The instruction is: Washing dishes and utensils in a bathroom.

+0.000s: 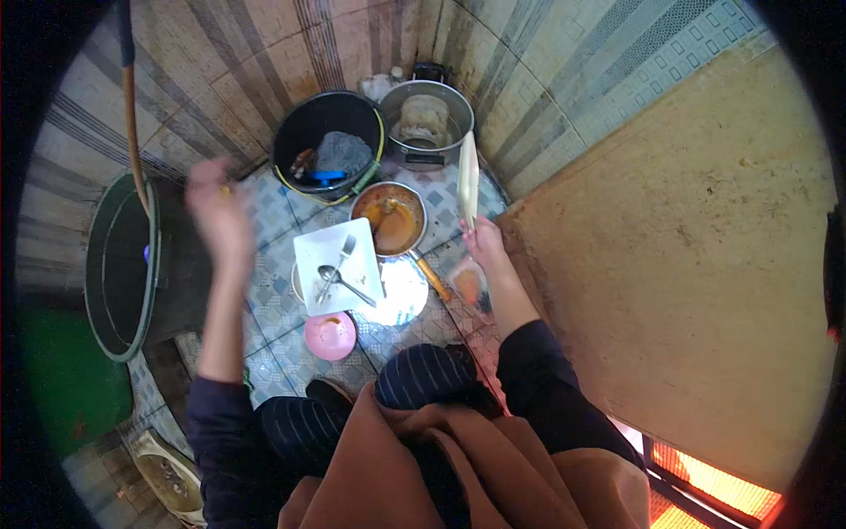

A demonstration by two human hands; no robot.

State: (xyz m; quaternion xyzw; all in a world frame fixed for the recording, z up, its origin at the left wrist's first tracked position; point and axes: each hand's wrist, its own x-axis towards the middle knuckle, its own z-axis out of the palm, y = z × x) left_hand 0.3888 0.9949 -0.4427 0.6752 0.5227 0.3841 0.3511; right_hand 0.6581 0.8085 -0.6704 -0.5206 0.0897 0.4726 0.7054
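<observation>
My right hand (486, 243) grips a pale dish (468, 175) by its lower end; it is seen nearly edge-on. My left hand (218, 205) is raised beside the round dark-green tub (153, 291) and blurred by motion, with a small yellow spot at its fingers. Between my hands, a square white plate (310, 248) carries a spoon (353, 289) and a fork (347, 246). It partly covers another round dish. Beyond it sits a saucepan (400, 225) with brownish liquid. A pink bowl (330, 336) with brown residue stands closest to my feet.
A black bucket (283, 142) holds a grey lump and a blue item. Beside it, a metal pot (467, 109) contains a cloudy container. A clear plastic container (468, 281) lies below my right hand. A hose (132, 132) hangs into the tub. Tan board (687, 264) borders the right.
</observation>
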